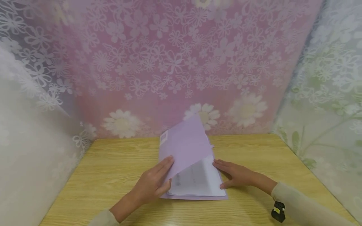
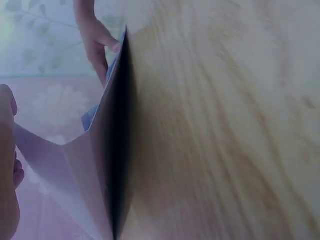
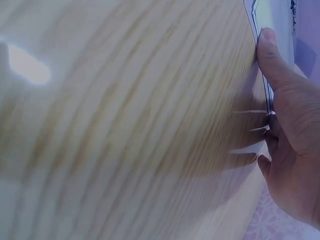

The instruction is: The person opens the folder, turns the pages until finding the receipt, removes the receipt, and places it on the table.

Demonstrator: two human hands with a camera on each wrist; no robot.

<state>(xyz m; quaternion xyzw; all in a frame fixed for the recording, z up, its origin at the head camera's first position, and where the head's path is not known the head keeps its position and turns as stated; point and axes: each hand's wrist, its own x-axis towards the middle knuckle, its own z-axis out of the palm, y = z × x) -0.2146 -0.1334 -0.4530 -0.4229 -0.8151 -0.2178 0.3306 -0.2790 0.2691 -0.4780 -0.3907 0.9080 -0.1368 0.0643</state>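
In the lower middle of the head view, a purple folder (image 1: pixel 183 141) is lying on the wooden desk (image 1: pixel 118 163), its cover slanting up over white papers (image 1: pixel 199 182). I'm watching the left hand (image 1: pixel 154 181) pinching that cover near its lower left edge. The right hand (image 1: pixel 239 175) is resting relaxed, thumb and fingers apart, touching the papers' right edge. A pink flowered backdrop (image 1: pixel 169 62) is filling the upper middle.

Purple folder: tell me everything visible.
The purple folder looks like thin plastic or card, with a white label upper left on its cover. It lies on the wood-grained table, cover partly raised, showing white printed sheets inside. The left hand holds the cover's edge; the right hand rests at the folder's right edge.
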